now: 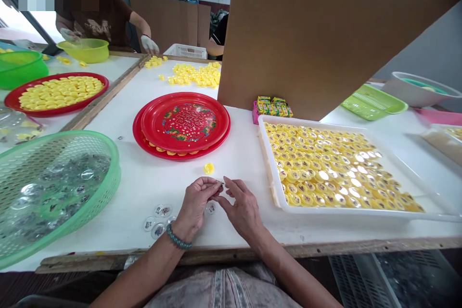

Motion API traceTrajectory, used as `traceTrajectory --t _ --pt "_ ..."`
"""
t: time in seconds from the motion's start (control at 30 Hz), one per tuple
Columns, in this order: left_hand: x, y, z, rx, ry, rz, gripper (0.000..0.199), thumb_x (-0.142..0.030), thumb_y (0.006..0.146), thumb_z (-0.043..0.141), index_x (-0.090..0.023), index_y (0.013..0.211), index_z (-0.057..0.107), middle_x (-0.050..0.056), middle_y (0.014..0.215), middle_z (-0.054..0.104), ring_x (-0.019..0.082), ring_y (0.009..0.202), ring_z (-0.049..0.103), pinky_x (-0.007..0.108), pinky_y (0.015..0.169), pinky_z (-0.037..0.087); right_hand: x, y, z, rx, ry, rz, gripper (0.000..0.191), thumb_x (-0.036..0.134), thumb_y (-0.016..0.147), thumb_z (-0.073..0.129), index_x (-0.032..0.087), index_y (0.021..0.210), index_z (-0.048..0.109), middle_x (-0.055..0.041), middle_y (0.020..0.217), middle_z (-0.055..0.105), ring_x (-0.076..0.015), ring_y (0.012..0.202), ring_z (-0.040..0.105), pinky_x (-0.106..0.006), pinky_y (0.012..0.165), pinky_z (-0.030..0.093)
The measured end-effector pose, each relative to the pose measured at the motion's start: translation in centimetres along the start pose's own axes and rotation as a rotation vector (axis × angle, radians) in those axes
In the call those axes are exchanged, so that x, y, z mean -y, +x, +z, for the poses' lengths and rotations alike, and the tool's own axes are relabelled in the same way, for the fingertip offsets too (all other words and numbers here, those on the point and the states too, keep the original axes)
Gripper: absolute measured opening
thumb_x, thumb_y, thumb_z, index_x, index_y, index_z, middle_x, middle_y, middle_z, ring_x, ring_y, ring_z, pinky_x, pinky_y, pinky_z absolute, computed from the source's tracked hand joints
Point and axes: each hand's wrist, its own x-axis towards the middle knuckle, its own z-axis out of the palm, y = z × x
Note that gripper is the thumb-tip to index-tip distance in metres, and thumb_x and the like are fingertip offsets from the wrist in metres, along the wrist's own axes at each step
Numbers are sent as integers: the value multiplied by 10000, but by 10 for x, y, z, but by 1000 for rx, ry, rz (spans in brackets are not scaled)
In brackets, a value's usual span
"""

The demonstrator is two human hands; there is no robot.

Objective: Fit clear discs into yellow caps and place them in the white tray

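My left hand [198, 199], with a green bead bracelet [177, 238] at the wrist, is closed in a pinch at the table's front. My right hand [242, 204] meets it, its thumb and fingers curled around the same spot. A small dark bit shows between the fingertips; what they hold is mostly hidden. Under the hands lies a clear disc with a dark print [211, 208]. Several similar clear discs [159, 230] lie left of my left wrist. Just beyond my fingertips sits a yellow plastic piece [209, 168].
Left stands a green basket [114, 163] of clear discs. Stacked red trays [187, 130] lie ahead, with loose yellow pieces [197, 75] behind. A white tray [274, 187] of yellow discs is at right, beside a cardboard panel [306, 33]. A gloved co-worker [108, 19] stands far left.
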Motion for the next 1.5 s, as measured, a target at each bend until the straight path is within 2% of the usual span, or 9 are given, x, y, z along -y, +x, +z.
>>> traceTrajectory --t 0.17,0.27,0.33,0.5,0.57,0.67,0.93,1.27,1.5 --pt "4 -2 5 -32 -6 -50 267 -283 595 745 -159 753 569 9 685 642 132 672 604 257 678 457 0 7 4 -35 -97 -73 307 197 836 545 197 1140 589 -68 901 627 -176 749 605 -287 665 500" --pt "5 0 4 28 105 -19 222 -329 661 691 -164 743 566 -3 691 612 126 663 580 274 698 464 0 9 1 -17 -120 -96 294 164 831 527 185 1113 609 -71 900 636 -186 771 606 -309 709 497" --pt "3 5 1 37 314 66 205 -366 720 631 -175 758 566 9 716 622 146 679 585 292 698 463 -3 10 -2 -10 -93 -71 286 181 818 553 196 1096 620 -63 902 641 -185 783 607 -302 705 499" --pt "-10 34 -8 -267 1148 521 264 -422 766 589 -195 898 560 67 866 628 228 803 583 348 741 436 -19 14 -12 -13 -36 -16 289 199 792 592 229 1078 619 -51 950 644 -183 813 611 -284 662 509" --pt "-13 47 -9 -273 1353 611 300 -418 766 599 -170 930 563 114 923 613 269 900 560 366 776 430 -23 16 -17 -2 -23 -31 307 184 783 599 233 1085 608 -46 961 645 -184 830 606 -287 663 513" --pt "-14 59 -9 -184 1502 599 225 -338 783 590 -150 907 581 131 909 604 281 909 550 369 779 431 -27 16 -24 19 -18 -49 301 169 766 619 225 1061 599 -40 944 648 -181 835 600 -292 675 516" --pt "-9 46 -16 430 1277 608 252 -133 731 561 -240 929 673 46 944 661 220 919 554 353 866 394 -35 16 -41 229 -26 -170 292 153 783 607 227 1065 604 -48 982 638 -158 812 616 -273 674 513" --pt "-4 47 -21 471 1023 480 571 -103 602 606 -256 1150 561 21 921 697 216 896 591 294 779 428 -47 43 -33 487 -113 -379 355 76 797 593 243 1109 620 -45 1000 654 -180 960 603 -296 842 465" --pt "5 54 -23 475 870 393 499 -84 631 526 -225 1110 550 15 844 711 158 692 603 257 664 440 -43 37 -28 423 -210 -446 268 137 797 635 230 1049 634 -49 936 635 -193 919 565 -295 792 465"
